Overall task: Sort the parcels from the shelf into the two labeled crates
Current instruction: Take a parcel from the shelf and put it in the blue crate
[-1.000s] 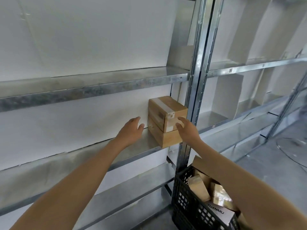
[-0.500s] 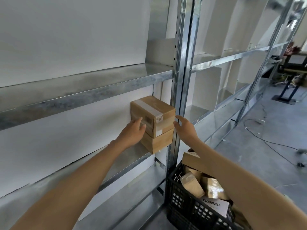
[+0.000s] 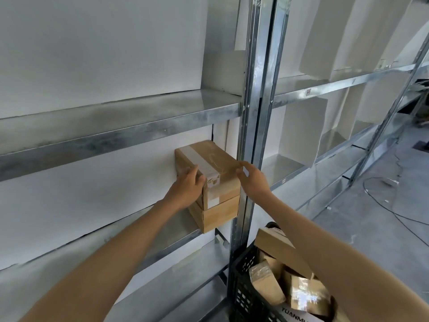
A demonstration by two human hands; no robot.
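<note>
Parcels of brown cardboard stand stacked two high at the right end of the middle shelf (image 3: 160,233), close beside the steel post (image 3: 253,112) of the rack. The upper parcel (image 3: 216,163) carries a strip of pale tape (image 3: 199,161) across its top and a small label (image 3: 213,181) on its front face. It sits squarely on the lower parcel (image 3: 220,213), which reaches the front lip of the shelf. The left hand (image 3: 185,189) lies against the left side of the upper parcel, fingers nearly straight along the cardboard and the thumb at the front corner. It presses the box rather than closing round it. The right hand (image 3: 253,180) meets the box from the other side, its loosely bent fingertips touching the top right corner and the palm spread, gripping nothing. Below the right forearm a black slotted crate (image 3: 243,289) stands on the floor (image 3: 371,228) at the foot of the post, holding several brown packets (image 3: 267,284) and a white one with printed lettering. A thin cable (image 3: 399,214) trails over the floor further to the right.
</note>
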